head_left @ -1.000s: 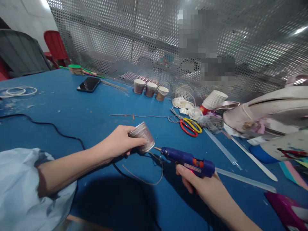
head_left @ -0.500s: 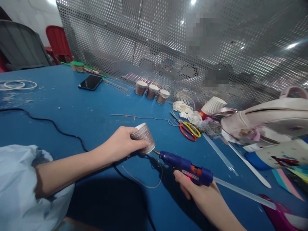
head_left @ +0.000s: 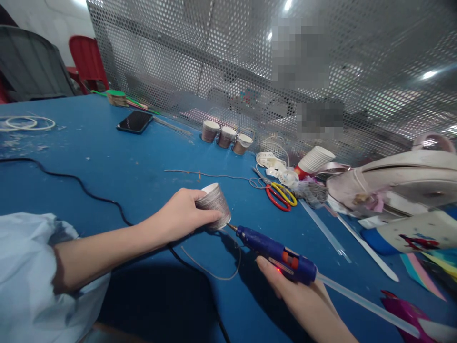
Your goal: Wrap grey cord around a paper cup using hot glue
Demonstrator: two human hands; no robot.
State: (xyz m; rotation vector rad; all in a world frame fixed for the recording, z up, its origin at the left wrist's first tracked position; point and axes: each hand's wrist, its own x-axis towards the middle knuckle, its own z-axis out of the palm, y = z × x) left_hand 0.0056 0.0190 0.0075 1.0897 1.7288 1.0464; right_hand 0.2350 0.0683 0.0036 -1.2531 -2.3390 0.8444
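Observation:
My left hand point(head_left: 191, 209) is closed around a paper cup point(head_left: 217, 204) wound with grey-brown cord, tilted on its side above the blue table. From the cup's lower end a loose tail of cord point(head_left: 228, 278) curves down over the table. My right hand point(head_left: 291, 290) grips a dark blue hot glue gun point(head_left: 274, 252), its small red light lit and a clear glue stick point(head_left: 364, 302) jutting from the back. The gun's nozzle is at the cup's right rim; whether it touches cannot be made out. The fingers under the gun are partly hidden.
Three wrapped cups point(head_left: 226, 136) stand by the perforated metal panel point(head_left: 178, 57). Scissors point(head_left: 280, 195), glue sticks point(head_left: 326, 231), stacked paper cups point(head_left: 316, 159) and a pale bag point(head_left: 396, 176) lie right. A phone point(head_left: 134, 122) is at the back left; a black cable point(head_left: 82, 186) crosses the table.
The rear of the glue gun has dropped slightly, with my right hand lower. The nozzle remains at the cup's rim. My left hand and cup have barely shifted.

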